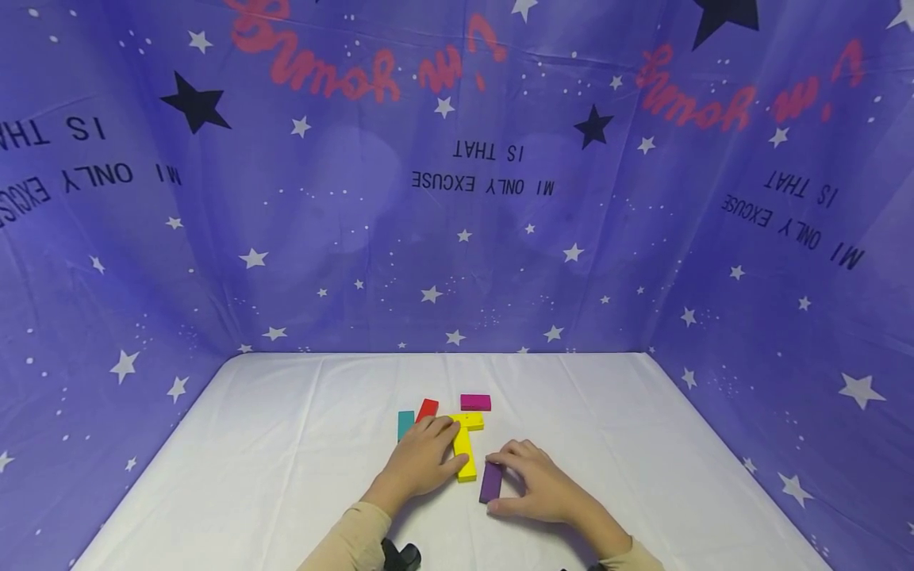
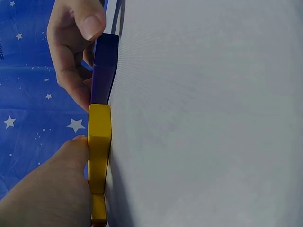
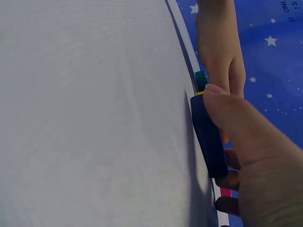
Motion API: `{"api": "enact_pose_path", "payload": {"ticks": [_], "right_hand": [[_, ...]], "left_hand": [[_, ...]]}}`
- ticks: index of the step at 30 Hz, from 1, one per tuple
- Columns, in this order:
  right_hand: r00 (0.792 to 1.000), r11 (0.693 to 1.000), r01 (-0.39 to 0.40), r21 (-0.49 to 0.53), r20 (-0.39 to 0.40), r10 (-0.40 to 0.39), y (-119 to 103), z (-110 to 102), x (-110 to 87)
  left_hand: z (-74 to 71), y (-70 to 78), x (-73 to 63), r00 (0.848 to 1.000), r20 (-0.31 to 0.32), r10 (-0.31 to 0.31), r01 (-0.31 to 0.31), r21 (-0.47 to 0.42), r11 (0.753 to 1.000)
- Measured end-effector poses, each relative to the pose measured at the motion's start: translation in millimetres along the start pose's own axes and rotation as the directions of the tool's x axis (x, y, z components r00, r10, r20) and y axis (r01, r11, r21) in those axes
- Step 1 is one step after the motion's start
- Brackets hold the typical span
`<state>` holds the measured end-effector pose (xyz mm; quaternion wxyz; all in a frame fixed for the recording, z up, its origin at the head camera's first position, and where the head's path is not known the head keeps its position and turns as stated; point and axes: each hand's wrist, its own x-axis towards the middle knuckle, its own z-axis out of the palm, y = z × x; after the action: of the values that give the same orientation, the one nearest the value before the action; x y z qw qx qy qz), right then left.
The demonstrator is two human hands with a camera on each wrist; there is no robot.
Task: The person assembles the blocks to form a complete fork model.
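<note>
Two yellow blocks lie on the white table. The upright yellow block [image 1: 465, 460] meets a crosswise yellow block [image 1: 471, 421] at its far end. My left hand [image 1: 423, 458] rests along their left side, its thumb on the upright one and its fingertips by the join. Just to the right, my right hand [image 1: 539, 488] grips a dark purple block [image 1: 490, 482] lengthwise, thumb at the near end and fingers at the far end. In the left wrist view, the purple block [image 2: 105, 71] lines up behind the yellow block [image 2: 99, 146].
Past the left fingers lie a red block [image 1: 427, 409] and a teal block [image 1: 405, 423], both partly covered by that hand. A magenta block [image 1: 474, 402] sits farther back. Purple star-printed cloth [image 1: 443, 262] walls the white table [image 1: 607, 412] at the back and sides.
</note>
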<state>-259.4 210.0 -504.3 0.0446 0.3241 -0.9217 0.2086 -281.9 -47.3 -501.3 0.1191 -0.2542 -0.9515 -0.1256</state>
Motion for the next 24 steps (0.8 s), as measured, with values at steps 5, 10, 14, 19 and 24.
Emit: {"api": "enact_pose_path", "payload": {"ticks": [5,10,14,19,24], "right_hand": [[1.000,1.000,0.004,-0.006,-0.001,-0.004,-1.0,1.1,1.3],[1.000,1.000,-0.002,0.001,0.010,0.002,-0.2,1.5,2.7],[1.000,1.000,-0.006,0.016,0.010,0.006,0.5,1.7,2.8],[1.000,1.000,-0.004,0.028,0.008,0.004,1.7,2.2,2.2],[1.000,1.000,0.011,0.020,0.008,-0.011,3.2,2.5,2.0]], "left_hand": [[0.2,-0.5,0.0,1.000,-0.001,-0.001,0.001,0.000,1.000],[-0.5,0.8,-0.7,1.000,-0.005,-0.002,0.002,-0.005,1.000],[-0.4,1.1,-0.3,1.000,-0.006,-0.003,0.003,-0.003,1.000],[0.3,0.6,0.0,1.000,-0.006,-0.001,0.001,0.000,1.000],[2.1,-0.3,-0.1,1.000,-0.010,0.000,0.000,0.006,1.000]]}}
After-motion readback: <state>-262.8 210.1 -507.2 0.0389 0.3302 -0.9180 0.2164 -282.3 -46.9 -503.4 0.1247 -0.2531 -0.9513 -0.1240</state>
